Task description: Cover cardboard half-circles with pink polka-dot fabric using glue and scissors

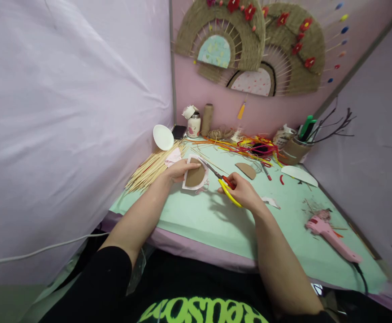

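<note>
Pinched in my left hand (180,170) is a half-round piece of brown cardboard (195,176) with a margin of pale pink fabric (189,185) around it. Scissors (229,190) with yellow and red handles are in my right hand (243,190), my fingers wrapped round the handles. The blades are parted and point up and left, their tips at the top right edge of the fabric. A cut strip of the fabric hangs loose below the cardboard's right side. Another half-round of cardboard (246,170) lies on the table right of the scissors.
Thin wooden sticks (152,168) are heaped at the left, near a white bowl (163,137). Coloured pipe cleaners (250,144) lie along the back. A pink glue gun (333,237) with a cord rests at the right. Twine-covered fans (229,27) hang on the wall.
</note>
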{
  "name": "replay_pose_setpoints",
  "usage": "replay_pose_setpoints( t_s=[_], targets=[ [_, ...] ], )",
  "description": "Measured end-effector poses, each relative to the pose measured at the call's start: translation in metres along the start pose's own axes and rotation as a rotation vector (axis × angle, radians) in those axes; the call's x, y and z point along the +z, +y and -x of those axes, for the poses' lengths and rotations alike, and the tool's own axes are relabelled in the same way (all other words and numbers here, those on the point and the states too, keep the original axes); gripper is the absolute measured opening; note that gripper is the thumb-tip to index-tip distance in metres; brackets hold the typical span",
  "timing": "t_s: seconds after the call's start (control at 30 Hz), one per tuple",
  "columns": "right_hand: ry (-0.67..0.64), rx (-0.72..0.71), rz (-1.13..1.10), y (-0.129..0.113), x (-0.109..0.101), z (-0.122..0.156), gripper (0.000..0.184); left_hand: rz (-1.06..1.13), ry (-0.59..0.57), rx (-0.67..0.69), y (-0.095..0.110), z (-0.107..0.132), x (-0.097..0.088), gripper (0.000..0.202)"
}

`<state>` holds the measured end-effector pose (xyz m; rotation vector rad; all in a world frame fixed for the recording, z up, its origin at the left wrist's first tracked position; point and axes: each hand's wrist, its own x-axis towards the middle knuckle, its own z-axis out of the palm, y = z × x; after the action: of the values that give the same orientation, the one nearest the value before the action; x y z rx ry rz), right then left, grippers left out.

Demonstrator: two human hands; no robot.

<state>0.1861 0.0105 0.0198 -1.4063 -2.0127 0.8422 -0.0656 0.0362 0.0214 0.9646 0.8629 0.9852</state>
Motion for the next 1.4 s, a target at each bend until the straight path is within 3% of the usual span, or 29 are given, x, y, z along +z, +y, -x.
replay_pose_setpoints(
  t_s=[1.4],
  targets=[
    [-0.041,0.031,-0.040,-0.0006,0.0007,0.0049,0.043,-0.036,-0.074,0.015,-0.0026,-0.0009,-0.0043,0.040]
  ],
)
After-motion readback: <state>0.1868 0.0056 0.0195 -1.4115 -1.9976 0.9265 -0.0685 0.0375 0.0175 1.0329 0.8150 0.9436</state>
